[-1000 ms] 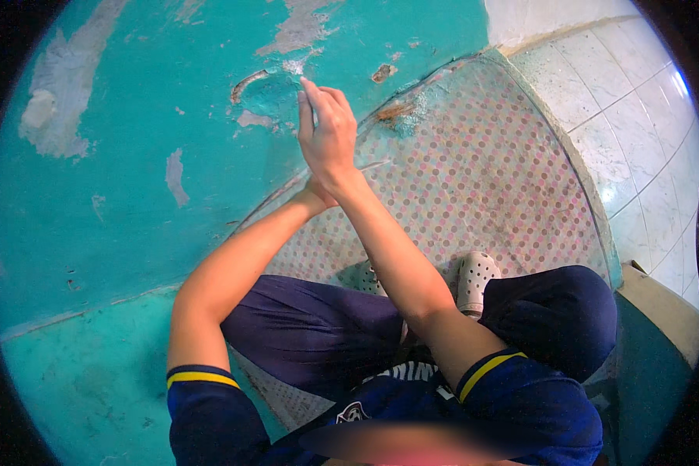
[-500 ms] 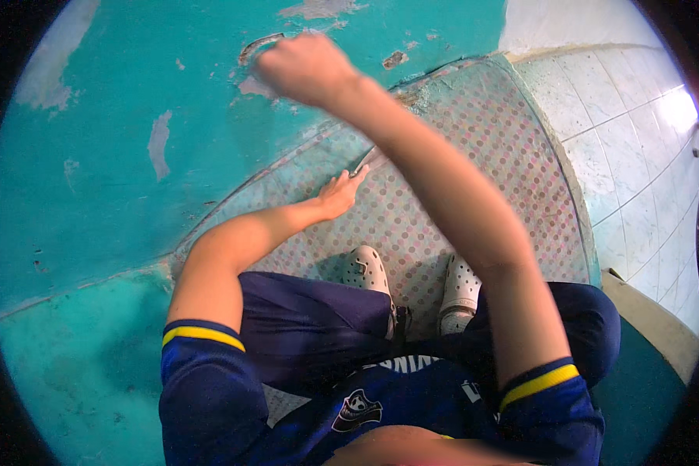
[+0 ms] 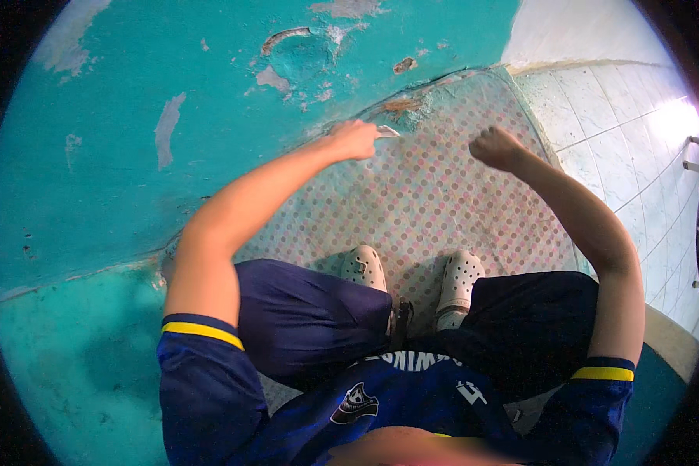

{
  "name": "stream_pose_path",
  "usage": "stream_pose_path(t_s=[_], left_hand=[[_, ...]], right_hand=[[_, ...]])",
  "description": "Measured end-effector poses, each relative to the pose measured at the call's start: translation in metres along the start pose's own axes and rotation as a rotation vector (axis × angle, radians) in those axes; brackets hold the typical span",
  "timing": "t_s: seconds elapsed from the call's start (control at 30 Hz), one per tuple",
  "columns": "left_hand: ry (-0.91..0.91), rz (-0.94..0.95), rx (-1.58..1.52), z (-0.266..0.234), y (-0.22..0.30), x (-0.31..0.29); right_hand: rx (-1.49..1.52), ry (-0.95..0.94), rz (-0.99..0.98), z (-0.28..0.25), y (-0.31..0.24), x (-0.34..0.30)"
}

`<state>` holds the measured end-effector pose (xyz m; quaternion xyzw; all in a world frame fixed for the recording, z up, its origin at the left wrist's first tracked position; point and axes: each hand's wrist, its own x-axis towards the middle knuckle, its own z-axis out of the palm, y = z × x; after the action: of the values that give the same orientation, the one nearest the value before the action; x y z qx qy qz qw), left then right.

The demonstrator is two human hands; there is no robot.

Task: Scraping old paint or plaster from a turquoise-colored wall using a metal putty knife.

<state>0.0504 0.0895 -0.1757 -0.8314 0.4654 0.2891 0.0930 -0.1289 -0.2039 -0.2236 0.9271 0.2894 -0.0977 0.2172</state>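
My left hand (image 3: pixel 354 140) reaches to the foot of the turquoise wall (image 3: pixel 124 202), its fingers closed round a small scraper. The scraper's pale flat blade (image 3: pixel 388 132) points right, over the dotted floor covering (image 3: pixel 450 194). Out to the right, my right hand (image 3: pixel 497 148) is a closed fist above the same covering. Whatever may be inside that fist is hidden. Beyond the blade, loose paint flakes and a brownish patch (image 3: pixel 405 106) lie along the joint of wall and floor.
Bare and peeling spots mark the wall, among them a curved gouge (image 3: pixel 285 37) and a small hole (image 3: pixel 405 65). White tiles (image 3: pixel 598 109) rise at the right behind a raised edge. My pale clogs (image 3: pixel 459 281) stand on the floor covering.
My right hand has swung from in front of the wall down and right, over the floor. My left hand has moved up and slightly right with the scraper, whose blade now points right.
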Motion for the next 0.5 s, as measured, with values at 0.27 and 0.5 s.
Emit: stream_pose_path(t_s=[0.27,0.5], left_hand=[[0.162,-0.092,0.068,0.161,-0.073,-0.122],[0.174,0.029,0.152,0.143,-0.062,-0.055]], right_hand=[[0.252,-0.302,0.171,0.000,-0.004,-0.005],[0.282,-0.200,0.277,0.008,0.025,-0.016]])
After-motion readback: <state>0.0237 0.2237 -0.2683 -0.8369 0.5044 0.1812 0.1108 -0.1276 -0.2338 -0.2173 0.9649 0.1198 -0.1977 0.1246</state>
